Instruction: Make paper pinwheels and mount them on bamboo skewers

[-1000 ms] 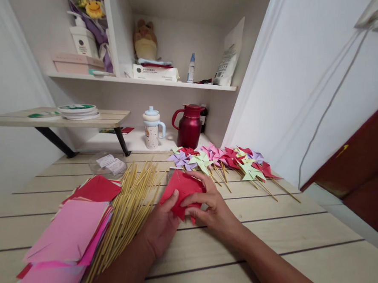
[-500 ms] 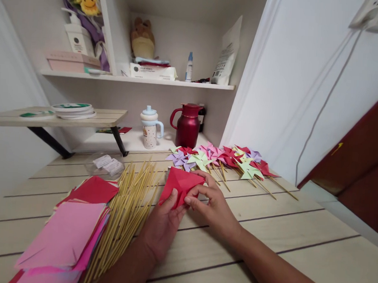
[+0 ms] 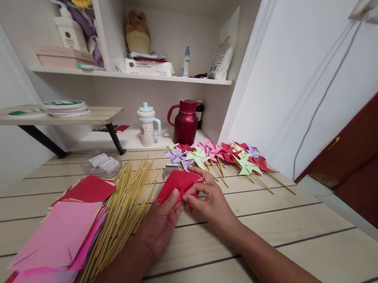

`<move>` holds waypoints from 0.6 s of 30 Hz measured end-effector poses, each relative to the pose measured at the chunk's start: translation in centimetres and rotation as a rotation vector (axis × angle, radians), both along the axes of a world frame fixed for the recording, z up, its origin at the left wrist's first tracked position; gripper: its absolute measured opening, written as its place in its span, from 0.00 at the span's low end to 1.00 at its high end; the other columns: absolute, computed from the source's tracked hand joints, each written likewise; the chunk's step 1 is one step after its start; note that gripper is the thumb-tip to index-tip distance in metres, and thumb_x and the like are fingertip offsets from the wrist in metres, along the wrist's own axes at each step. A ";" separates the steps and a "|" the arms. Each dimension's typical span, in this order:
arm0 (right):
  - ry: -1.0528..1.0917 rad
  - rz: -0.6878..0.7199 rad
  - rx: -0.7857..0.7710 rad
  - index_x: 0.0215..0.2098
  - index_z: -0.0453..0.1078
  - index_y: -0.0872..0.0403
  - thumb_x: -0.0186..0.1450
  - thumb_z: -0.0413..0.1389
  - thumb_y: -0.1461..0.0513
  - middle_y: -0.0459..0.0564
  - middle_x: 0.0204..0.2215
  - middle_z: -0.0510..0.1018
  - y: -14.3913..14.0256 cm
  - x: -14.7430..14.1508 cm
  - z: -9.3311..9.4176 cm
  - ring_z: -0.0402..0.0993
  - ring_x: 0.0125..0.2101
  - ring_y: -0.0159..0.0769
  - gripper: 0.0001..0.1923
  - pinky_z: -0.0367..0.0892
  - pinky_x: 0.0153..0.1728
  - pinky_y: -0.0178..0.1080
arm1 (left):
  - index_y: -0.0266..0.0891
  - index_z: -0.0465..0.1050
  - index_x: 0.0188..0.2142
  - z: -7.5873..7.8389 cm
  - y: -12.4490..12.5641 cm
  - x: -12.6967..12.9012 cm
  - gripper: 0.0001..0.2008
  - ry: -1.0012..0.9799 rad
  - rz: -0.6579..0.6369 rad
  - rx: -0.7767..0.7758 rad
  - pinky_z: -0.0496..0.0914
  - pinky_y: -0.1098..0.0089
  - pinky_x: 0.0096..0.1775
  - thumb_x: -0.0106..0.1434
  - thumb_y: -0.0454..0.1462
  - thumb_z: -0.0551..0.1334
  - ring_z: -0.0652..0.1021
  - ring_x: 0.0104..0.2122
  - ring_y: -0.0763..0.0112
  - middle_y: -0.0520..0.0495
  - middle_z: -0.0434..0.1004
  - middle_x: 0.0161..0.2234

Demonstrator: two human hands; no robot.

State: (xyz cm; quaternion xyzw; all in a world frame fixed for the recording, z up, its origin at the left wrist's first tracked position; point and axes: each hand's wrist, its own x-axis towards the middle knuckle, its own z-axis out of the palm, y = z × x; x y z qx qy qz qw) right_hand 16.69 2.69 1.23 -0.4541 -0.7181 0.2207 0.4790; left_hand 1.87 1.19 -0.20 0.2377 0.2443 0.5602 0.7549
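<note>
Matt red paper square [image 3: 179, 184], pale bamboo-like sticks [image 3: 123, 210], glossy, probably metal, jug [image 3: 185, 122], smooth wood-grain table [image 3: 266, 231].

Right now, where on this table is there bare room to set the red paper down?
Bare planks lie right of the right hand, below the finished pinwheels, and along the near table edge. The left is crowded: wooden sticks beside the paper stack.
</note>
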 end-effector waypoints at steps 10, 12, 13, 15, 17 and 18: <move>0.046 0.072 -0.015 0.21 0.75 0.52 0.56 0.64 0.65 0.54 0.54 0.72 -0.1 -0.2 0.1 0.65 0.57 0.48 0.07 0.59 0.58 0.50 | 0.34 0.73 0.54 0.0 0.0 0.2 0.23 0.023 0.040 0.054 0.69 0.60 0.56 0.58 0.27 0.66 0.78 0.51 0.58 0.39 0.82 0.46; 0.048 0.078 -0.010 0.21 0.75 0.52 0.57 0.64 0.64 0.53 0.53 0.73 0.0 -0.2 0.1 0.65 0.57 0.48 0.07 0.59 0.58 0.50 | 0.34 0.74 0.53 -0.1 0.0 0.2 0.23 0.029 0.069 0.055 0.71 0.61 0.54 0.57 0.26 0.66 0.79 0.50 0.59 0.40 0.82 0.45; 0.050 0.077 -0.001 0.22 0.75 0.52 0.57 0.65 0.63 0.53 0.53 0.73 0.0 -0.1 0.1 0.65 0.57 0.48 0.07 0.59 0.58 0.51 | 0.34 0.74 0.53 -0.1 0.0 0.1 0.23 0.033 0.086 0.053 0.71 0.62 0.53 0.56 0.26 0.67 0.79 0.49 0.59 0.40 0.83 0.44; 0.063 0.057 0.041 0.26 0.76 0.51 0.57 0.65 0.61 0.53 0.55 0.70 0.0 0.2 0.2 0.64 0.58 0.49 0.03 0.59 0.58 0.51 | 0.35 0.75 0.51 -0.1 0.0 0.1 0.23 0.051 0.118 0.035 0.72 0.62 0.52 0.55 0.27 0.68 0.80 0.47 0.59 0.40 0.83 0.43; 0.080 0.010 0.096 0.36 0.77 0.48 0.58 0.65 0.58 0.53 0.57 0.68 0.1 0.7 0.6 0.63 0.59 0.49 0.07 0.59 0.59 0.51 | 0.34 0.75 0.50 0.0 0.1 0.0 0.22 0.088 0.140 -0.001 0.72 0.62 0.51 0.54 0.28 0.70 0.81 0.45 0.59 0.40 0.84 0.42; 0.087 -0.014 0.115 0.42 0.76 0.47 0.59 0.64 0.57 0.53 0.56 0.68 0.2 1.0 0.8 0.63 0.59 0.48 0.12 0.58 0.59 0.51 | 0.33 0.76 0.48 0.0 0.1 0.0 0.21 0.114 0.151 -0.024 0.73 0.62 0.51 0.53 0.29 0.70 0.81 0.44 0.59 0.40 0.84 0.41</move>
